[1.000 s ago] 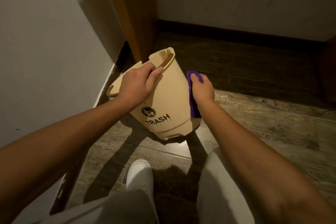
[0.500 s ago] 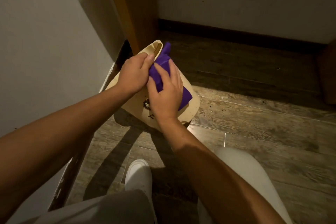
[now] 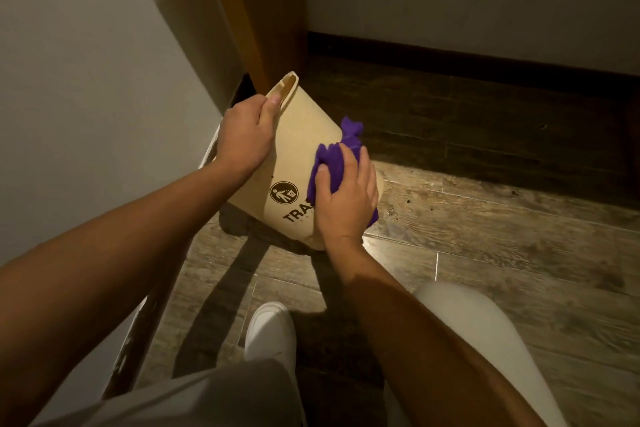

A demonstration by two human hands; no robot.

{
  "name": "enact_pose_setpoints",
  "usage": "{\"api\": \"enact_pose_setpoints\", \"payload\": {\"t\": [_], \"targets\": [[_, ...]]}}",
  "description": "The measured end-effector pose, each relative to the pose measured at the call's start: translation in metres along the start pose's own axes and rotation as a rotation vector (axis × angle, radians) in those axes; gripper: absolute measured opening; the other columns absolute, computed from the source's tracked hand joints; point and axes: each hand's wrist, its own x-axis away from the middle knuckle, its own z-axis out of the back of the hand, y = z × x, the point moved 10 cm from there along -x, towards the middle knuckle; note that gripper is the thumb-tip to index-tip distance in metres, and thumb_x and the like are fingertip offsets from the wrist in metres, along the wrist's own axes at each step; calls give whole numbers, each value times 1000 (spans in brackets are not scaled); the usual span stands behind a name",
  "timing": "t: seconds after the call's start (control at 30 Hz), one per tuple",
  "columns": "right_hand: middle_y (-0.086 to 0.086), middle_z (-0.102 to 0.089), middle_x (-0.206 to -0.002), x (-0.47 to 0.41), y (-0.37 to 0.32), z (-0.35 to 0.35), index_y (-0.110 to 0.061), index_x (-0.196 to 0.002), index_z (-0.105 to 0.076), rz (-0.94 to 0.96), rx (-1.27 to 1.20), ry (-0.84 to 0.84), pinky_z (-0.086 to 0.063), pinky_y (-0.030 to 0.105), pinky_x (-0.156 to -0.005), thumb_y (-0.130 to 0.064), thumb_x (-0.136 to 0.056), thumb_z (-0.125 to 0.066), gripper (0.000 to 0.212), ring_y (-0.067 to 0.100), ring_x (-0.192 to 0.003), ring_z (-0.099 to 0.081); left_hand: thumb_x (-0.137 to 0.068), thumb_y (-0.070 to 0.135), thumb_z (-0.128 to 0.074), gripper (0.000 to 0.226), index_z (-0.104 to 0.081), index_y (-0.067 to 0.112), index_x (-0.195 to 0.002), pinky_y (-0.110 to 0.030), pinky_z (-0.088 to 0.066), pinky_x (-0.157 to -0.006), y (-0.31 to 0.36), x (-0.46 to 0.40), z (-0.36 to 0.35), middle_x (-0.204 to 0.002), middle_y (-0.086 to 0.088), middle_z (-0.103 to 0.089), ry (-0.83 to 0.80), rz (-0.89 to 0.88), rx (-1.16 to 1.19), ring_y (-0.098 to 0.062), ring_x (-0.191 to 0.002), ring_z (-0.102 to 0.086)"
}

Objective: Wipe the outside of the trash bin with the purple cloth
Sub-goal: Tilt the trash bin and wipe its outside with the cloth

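A beige trash bin (image 3: 298, 146) with a black logo and lettering leans tilted away from me on the wooden floor, its open top toward the corner. My left hand (image 3: 244, 133) grips its upper rim, thumb along the edge. My right hand (image 3: 348, 196) holds the purple cloth (image 3: 329, 166) bunched against the bin's lower right side, covering part of the lettering. A loose end of the cloth sticks up past the bin's edge.
A white wall (image 3: 104, 80) runs close on the left, and a wooden door frame (image 3: 256, 10) stands in the corner behind the bin. My white shoe (image 3: 272, 329) and light trouser legs fill the bottom. Wooden floor (image 3: 502, 218) stretches to the right.
My right hand has slid the cloth down from near the rim to the bin's lower right side. The logo now shows again. The left hand keeps its grip on the rim.
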Motion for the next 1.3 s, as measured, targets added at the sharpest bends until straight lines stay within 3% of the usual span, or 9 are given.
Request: {"api": "enact_pose_setpoints", "payload": {"t": [0.17, 0.53, 0.7, 0.8, 0.87, 0.93, 1.0, 1.1, 1.3], "targets": [[5, -40, -162, -14, 20, 2, -30, -151, -45, -14, 23, -25, -37, 55, -116, -54, -102, -44, 55, 29, -145, -40, -106, 48, -36, 50, -68, 11, -92, -28, -41, -60, -18, 2, 7, -76, 1, -61, 40, 40, 9, -9, -68, -54], [10, -64, -128, -38, 104, 13, -28, -147, -46, -484, 41, -48, -51, 44, -89, -54, -104, -38, 51, 35, -112, -63, -106, 48, -37, 43, -64, 18, -89, -33, -42, -62, -13, 9, 5, -77, 4, -60, 37, -1, 4, -9, -70, -53], [15, -63, -131, -45, 148, 10, -21, -145, -49, -713, -4, -123, -44, 42, -86, -52, -104, -45, 52, 39, -116, -61, -106, 48, -36, 46, -67, 16, -94, -32, -41, -63, -6, 10, 0, -78, 6, -60, 15, -15, -18, -7, -70, -52], [14, -60, -138, -38, 168, 27, -20, -148, -49, -915, -108, -59, -49, 48, -97, -51, -102, -53, 56, 39, -122, -60, -106, 47, -38, 42, -66, 18, -94, -28, -37, -61, -4, 11, 0, -76, 12, -56, -4, -37, -23, -5, -69, -51], [8, -63, -130, -50, 148, 45, -26, -145, -50, -794, -146, 52, -51, 46, -94, -52, -101, -54, 51, 35, -119, -62, -106, 47, -39, 38, -65, 21, -94, -26, -36, -60, -1, 11, -2, -75, 14, -55, -7, -57, -34, -4, -68, -50], [-3, -62, -118, -71, 97, 64, -30, -143, -50, -510, -170, 115, -48, 38, -84, -53, -101, -54, 48, 25, -110, -64, -106, 47, -39, 37, -64, 23, -93, -25, -35, -59, 2, 11, -4, -74, 16, -54, -6, -71, -42, -3, -68, -50], [-8, -61, -115, -88, 35, 74, -32, -143, -51, -259, -213, 92, -48, 29, -80, -54, -100, -54, 49, 14, -101, -62, -106, 47, -39, 37, -65, 23, -94, -24, -33, -58, 6, 10, -7, -74, 17, -54, -6, -83, -42, -3, -67, -51], [-8, -61, -116, -91, -40, 65, -32, -141, -53, -37, -171, -28, -40, 19, -69, -55, -98, -55, 48, -1, -88, -55, -106, 46, -39, 37, -64, 22, -93, -25, -36, -57, 12, 10, -10, -73, 16, -55, -10, -105, -43, -2, -67, -52], [0, -54, -137, -61, -67, 32, -33, -147, -47, 82, -27, -115, -40, 26, -80, -54, -99, -57, 54, 15, -112, -57, -106, 45, -42, 34, -63, 22, -92, -26, -42, -59, 7, 11, -9, -75, 11, -60, -22, -74, 14, -6, -69, -58]]}}
